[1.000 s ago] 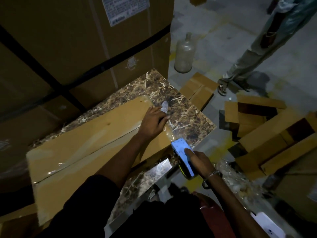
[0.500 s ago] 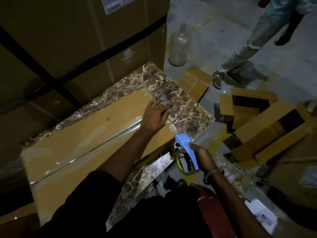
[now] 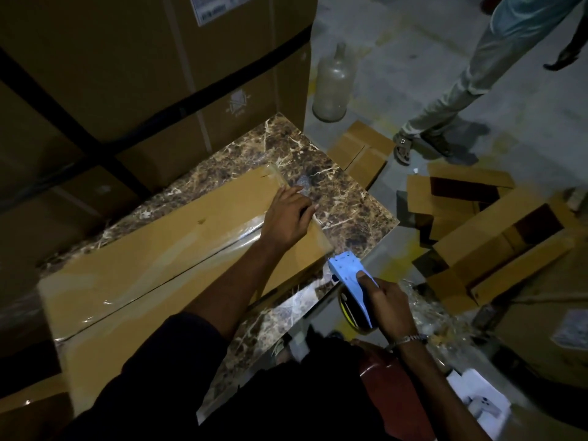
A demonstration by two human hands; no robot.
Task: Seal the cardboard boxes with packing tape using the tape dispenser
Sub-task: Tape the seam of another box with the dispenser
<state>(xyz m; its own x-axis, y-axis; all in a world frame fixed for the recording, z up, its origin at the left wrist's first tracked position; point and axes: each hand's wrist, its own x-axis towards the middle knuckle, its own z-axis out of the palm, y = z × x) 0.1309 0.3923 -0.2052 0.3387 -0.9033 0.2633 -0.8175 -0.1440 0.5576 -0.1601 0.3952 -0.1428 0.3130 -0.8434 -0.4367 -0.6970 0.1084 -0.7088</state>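
Right hand (image 3: 386, 305) is gripping the blue dispenser (image 3: 350, 281), fingers curled round its handle, holding it just off the near right corner of the box (image 3: 152, 262). Left hand (image 3: 286, 219) is pressing flat on the box's right end, fingers spread and draping over the end edge; it is grasping nothing, only pinning tape (image 3: 203, 251) down. Box is lying flat on the marble table (image 3: 346, 214), long axis running from near left to far right, with the centre seam under a glossy strip along that axis. Tape appears to be running from the seam over the right end toward the dispenser, so the pull is lying down and toward the right hand, which is the nearer one to the free end; the cut likely comes at that corner. On the floor (image 3: 525, 138), open cartons (image 3: 496, 230) are lying well apart from the table, interiors dark, contents not readable. A glass jug (image 3: 332, 84) is standing by the big crate (image 3: 143, 74).
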